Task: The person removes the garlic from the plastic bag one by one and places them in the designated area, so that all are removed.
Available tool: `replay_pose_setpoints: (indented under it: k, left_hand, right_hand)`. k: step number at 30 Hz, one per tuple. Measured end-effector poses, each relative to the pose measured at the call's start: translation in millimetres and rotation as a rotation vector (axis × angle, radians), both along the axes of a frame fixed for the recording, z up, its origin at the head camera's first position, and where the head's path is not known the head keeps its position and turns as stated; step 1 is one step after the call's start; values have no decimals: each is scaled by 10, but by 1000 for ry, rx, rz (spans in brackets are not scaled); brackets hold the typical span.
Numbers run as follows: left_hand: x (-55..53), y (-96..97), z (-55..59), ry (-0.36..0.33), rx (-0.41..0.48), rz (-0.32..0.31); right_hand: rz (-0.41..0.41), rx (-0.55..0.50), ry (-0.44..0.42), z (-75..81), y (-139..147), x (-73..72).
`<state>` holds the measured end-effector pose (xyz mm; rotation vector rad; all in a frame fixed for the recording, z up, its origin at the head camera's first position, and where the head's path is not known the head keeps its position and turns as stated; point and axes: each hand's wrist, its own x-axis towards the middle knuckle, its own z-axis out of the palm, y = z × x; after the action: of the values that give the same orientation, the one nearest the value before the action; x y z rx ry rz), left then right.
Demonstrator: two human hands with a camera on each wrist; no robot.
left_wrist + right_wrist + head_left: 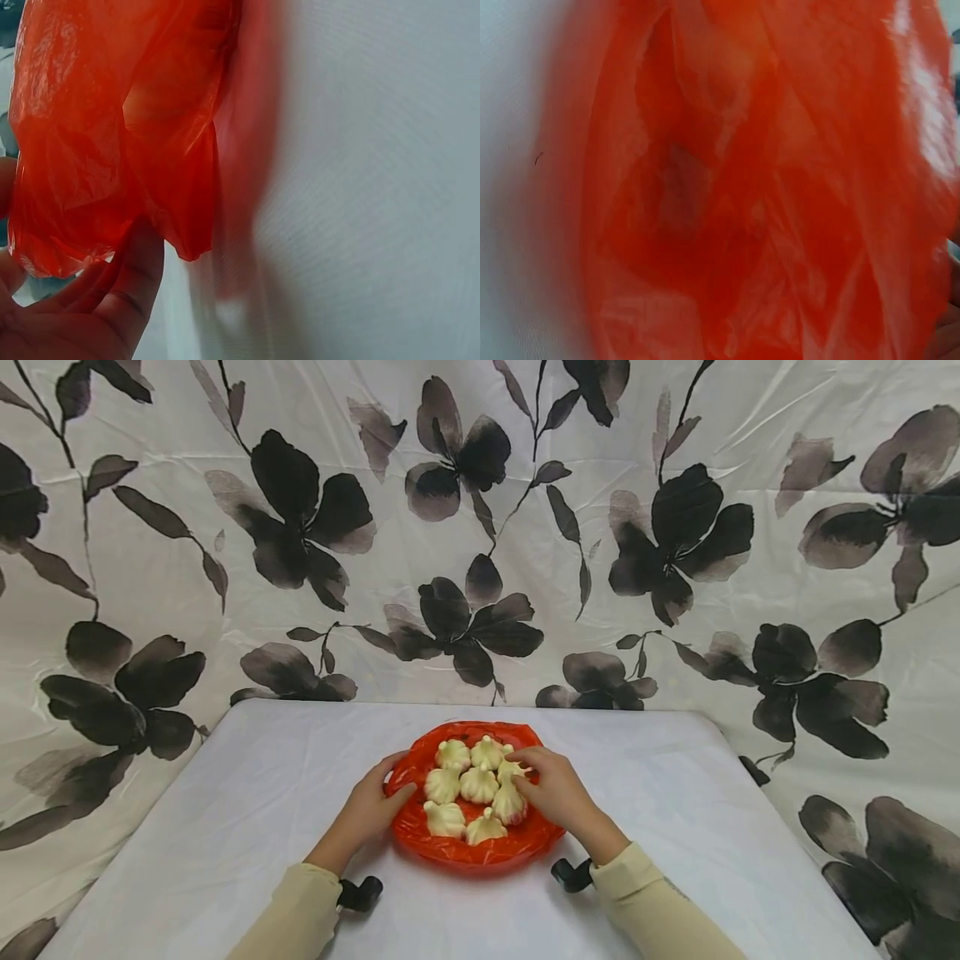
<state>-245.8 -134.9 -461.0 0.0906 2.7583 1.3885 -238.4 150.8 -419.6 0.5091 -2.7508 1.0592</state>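
Observation:
A red plastic bag point(480, 858) stands with its mouth spread wide, and several pale garlic bulbs point(479, 785) lie inside it. My left hand point(372, 803) grips the bag's left side, the thumb over the rim. In the left wrist view the fingers point(135, 289) of that hand curl against the crinkled red plastic. At the bag's right side my right hand point(561, 789) reaches over the rim, pinching a garlic bulb point(512, 771) between thumb and fingers. Red plastic point(780, 225) fills most of the right wrist view, hiding nearly all of that hand.
A white cloth covers the table point(262, 777) under the bag. Behind it hangs a pale curtain point(562, 568) printed with dark flowers. Small black wrist devices, one at the left wrist point(362, 894) and one at the right wrist point(572, 876), stick out below the hands.

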Motion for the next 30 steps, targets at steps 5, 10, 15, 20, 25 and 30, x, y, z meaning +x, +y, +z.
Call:
replay_pose_setpoints:
  k: [5, 10, 15, 20, 25, 30]
  left_hand:
    - [8, 15, -14, -17, 7, 16]
    - [13, 24, -34, -8, 14, 24]
    - [5, 30, -53, 1, 13, 29]
    - [3, 40, -61, 5, 6, 33]
    - [9, 48, -66, 20, 8, 35]
    - [12, 54, -72, 19, 11, 44]
  right_hand:
    - [40, 9, -26, -40, -41, -43]
    - [22, 70, -53, -86, -66, -78]
    - [15, 111, -71, -121, -83, -100]
    - [26, 126, -66, -135, -89, -105]
    - [29, 133, -53, -138, -95, -91]
    - [27, 144, -47, -134, -93, -67]
